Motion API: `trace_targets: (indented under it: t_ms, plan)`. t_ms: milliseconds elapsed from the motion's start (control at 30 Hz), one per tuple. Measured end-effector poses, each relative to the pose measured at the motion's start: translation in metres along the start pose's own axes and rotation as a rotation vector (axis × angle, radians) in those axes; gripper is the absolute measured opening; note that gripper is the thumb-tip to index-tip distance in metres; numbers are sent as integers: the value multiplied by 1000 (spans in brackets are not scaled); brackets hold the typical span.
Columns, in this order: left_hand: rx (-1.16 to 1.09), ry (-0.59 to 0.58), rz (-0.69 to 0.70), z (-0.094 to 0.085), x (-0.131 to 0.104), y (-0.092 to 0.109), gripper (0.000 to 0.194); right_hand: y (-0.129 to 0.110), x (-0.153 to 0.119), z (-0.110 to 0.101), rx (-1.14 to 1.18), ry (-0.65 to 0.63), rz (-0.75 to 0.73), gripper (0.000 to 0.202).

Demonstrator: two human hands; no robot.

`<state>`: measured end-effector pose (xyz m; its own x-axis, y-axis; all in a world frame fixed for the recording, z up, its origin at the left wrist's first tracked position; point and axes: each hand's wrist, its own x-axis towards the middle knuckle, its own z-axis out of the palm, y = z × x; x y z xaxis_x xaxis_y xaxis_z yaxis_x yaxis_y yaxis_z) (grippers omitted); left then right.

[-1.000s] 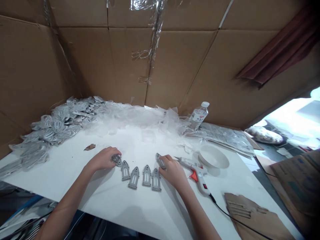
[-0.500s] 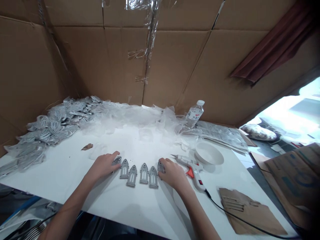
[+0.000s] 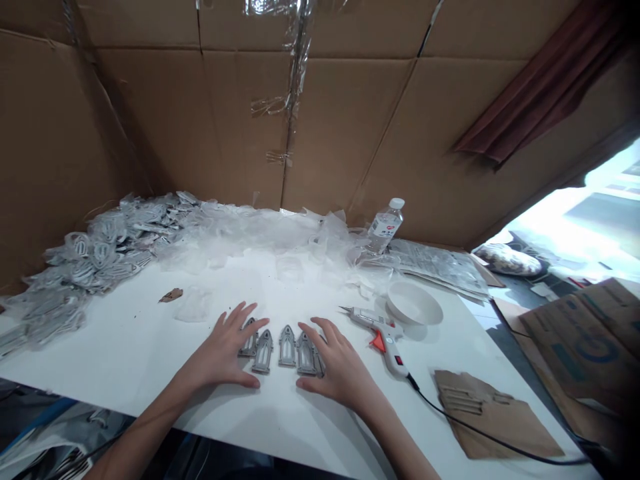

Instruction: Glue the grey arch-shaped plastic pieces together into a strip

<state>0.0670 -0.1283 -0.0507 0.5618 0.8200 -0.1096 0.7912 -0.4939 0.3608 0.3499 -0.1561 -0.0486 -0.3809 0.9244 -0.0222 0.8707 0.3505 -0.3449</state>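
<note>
Several grey arch-shaped window pieces (image 3: 287,345) lie side by side in a row on the white table (image 3: 150,340). My left hand (image 3: 225,353) lies flat with fingers spread at the left end of the row, partly covering the leftmost piece. At the right end, my right hand (image 3: 336,363) rests flat, fingers apart, over the rightmost piece. Neither hand grips anything.
A white glue gun (image 3: 380,333) with an orange trigger and black cord lies right of my hands, beside a white bowl (image 3: 414,304). A water bottle (image 3: 385,225), bagged grey parts (image 3: 95,257), clear plastic wrappers (image 3: 260,233) and cardboard scraps (image 3: 493,413) surround the area. Cardboard walls stand behind.
Both hands let go of the end pieces and opened flat, sliding inward so the row of pieces is pushed closer together. The view shifted slightly.
</note>
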Motion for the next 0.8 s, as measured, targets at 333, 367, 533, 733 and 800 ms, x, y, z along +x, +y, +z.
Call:
trace_targets:
  t_ms: [333,367,533,733,800]
  plan:
    - [7,-5,127,29,29,-5,68,6,19,32,-45,26,-208,50]
    - [3,12,124,30,32,-6,68,6,22,32,-46,51,-199,49]
    - [-15,48,109,29,52,-8,65,10,40,32,-67,138,-177,47]
    - [-35,39,118,22,57,-7,66,12,45,29,-69,182,-164,48]
    - [-46,47,111,16,53,-8,68,12,41,22,-52,213,-151,48]
